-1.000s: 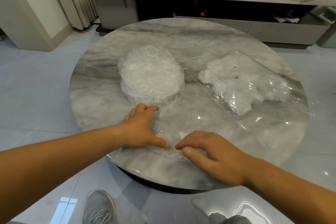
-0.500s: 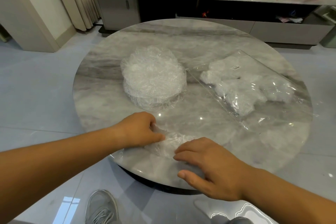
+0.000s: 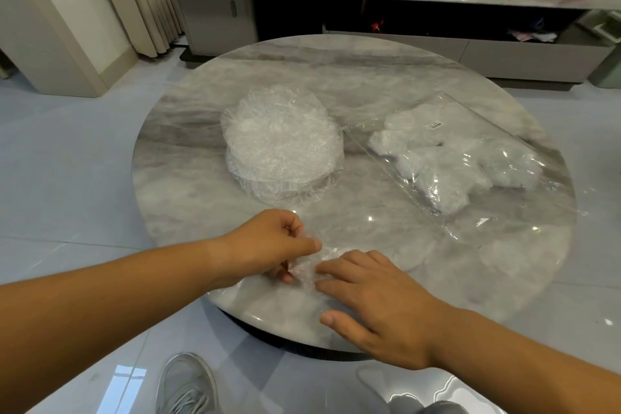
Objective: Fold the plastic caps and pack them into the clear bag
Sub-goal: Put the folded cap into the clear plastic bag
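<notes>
Head view puts the cap (image 3: 324, 260) at the near edge of the desk (image 3: 369, 77), bunched into a small crumpled wad between the two hands. The left hand (image 3: 268, 245) has its fingers curled and its thumb laid over the film, pinching the wad's left end. The right hand (image 3: 376, 302) lies with fingers straight and spread, the tips pressing the wad's right side down onto the desk; it grips nothing. The hands almost meet over the cap.

What the coming move turns on is where the bag (image 3: 487, 208) lies. It is beyond the wad and to its right, well apart from it, on the right hand's side. Its long axis runs on a slant, from far-left to near-right. The folded caps (image 3: 437, 171) already inside fill the far and middle part, with bare film at the near-right end. Which end is the mouth cannot be told. The stack (image 3: 282, 144) of unfolded caps stands straight beyond the left hand, just beside the bag's left corner.

The fold looks close to done. Packing would mean carrying the wad rightward and away from the body. The right hand is nearer the bag, so it seems better placed to open it while the left brings the wad across. Let go too soon, the springy film may unfold.
</notes>
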The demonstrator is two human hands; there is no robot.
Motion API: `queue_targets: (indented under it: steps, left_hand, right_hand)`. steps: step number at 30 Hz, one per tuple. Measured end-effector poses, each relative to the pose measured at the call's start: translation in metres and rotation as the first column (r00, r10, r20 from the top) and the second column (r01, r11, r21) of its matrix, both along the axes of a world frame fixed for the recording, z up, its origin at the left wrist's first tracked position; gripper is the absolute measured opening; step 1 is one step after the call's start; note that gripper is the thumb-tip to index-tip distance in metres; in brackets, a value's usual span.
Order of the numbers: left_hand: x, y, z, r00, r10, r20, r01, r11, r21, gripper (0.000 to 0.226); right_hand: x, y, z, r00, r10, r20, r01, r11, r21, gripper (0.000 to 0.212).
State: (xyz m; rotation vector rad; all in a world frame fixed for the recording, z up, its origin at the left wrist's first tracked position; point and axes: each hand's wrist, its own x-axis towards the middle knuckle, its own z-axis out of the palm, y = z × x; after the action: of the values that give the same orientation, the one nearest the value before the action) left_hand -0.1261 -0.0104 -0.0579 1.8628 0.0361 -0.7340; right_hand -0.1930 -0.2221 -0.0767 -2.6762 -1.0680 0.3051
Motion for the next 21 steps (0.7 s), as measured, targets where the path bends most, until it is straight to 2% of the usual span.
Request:
queue_targets:
  steps: [2,4,7,11,13,17,21]
  left_hand:
    - [-0.003,-0.004,0.003,0.999,-0.013,-0.051,0.007,0.992,-0.122,0.021]
    - [-0.005,-0.007,0.003,0.995,-0.039,-0.088,0.023,0.985,-0.173,0.02]
    - [-0.007,-0.009,0.003,0.988,-0.032,-0.148,0.003,0.982,-0.189,0.018]
    - [-0.008,-0.012,0.002,0.978,-0.087,-0.191,0.053,0.983,-0.175,0.037]
    - [-0.009,-0.013,0.004,0.973,-0.113,-0.203,0.077,0.981,-0.178,0.043]
    - [-0.006,-0.019,0.009,0.969,-0.119,-0.214,0.086,0.984,-0.157,0.051]
    - [-0.003,-0.021,0.012,0.973,-0.133,-0.191,0.108,0.985,-0.132,0.039]
  right_hand:
    - [-0.001,-0.001,0.0,1.0,0.014,0.003,-0.014,1.0,0.015,0.053]
    - [-0.003,-0.005,-0.001,1.0,0.02,0.0,-0.02,0.997,0.079,0.047]
    - [-0.008,-0.016,-0.005,0.999,-0.014,0.041,0.003,0.969,0.247,0.04]
    - [-0.015,-0.025,-0.002,0.981,-0.079,0.18,0.01,0.934,0.357,0.035]
    - [-0.018,-0.022,0.002,0.979,-0.054,0.197,-0.015,0.943,0.333,0.04]
    - [-0.021,-0.019,-0.005,0.981,-0.047,0.19,0.012,0.983,0.182,0.041]
    - [-0.023,-0.028,-0.012,0.977,-0.09,0.195,0.063,0.988,0.144,0.036]
